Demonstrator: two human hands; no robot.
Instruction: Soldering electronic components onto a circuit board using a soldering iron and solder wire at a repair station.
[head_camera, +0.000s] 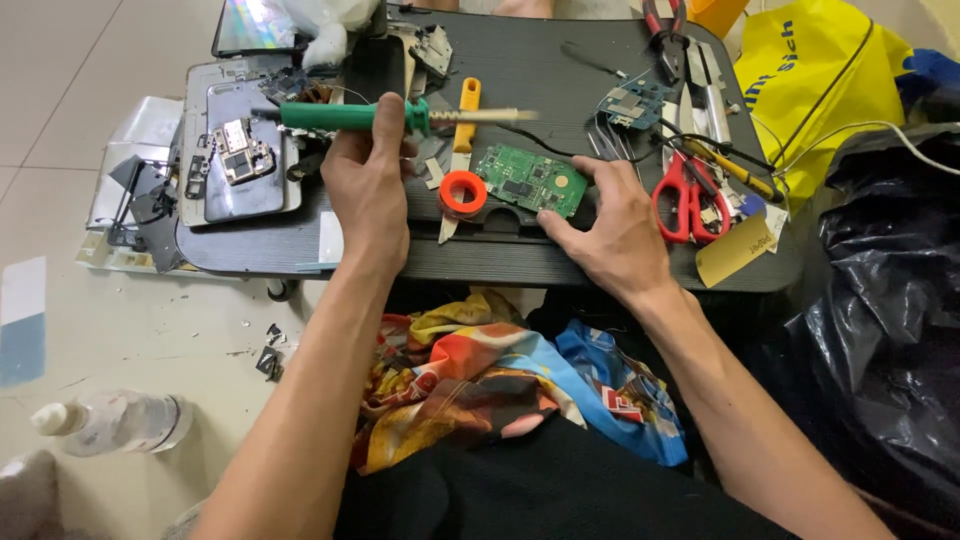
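Left hand (368, 180) wrapped around green-handled soldering iron (400, 116), long axis level, metal tip aimed toward 3 o'clock, handle end toward 9. Orange tape ring (463, 192) just beside that hand at 3 o'clock. Green circuit board (530, 180) flat on dark tray (520, 262), at about 4 o'clock from the tip, long axis tilted 10 to 4. Right hand (615, 225) nearer, fingers spread, pinning board's right edge

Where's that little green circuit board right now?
In the head view, the green circuit board lies near the middle of the dark table, just right of the orange tape roll, with the right hand pressing on its right edge.
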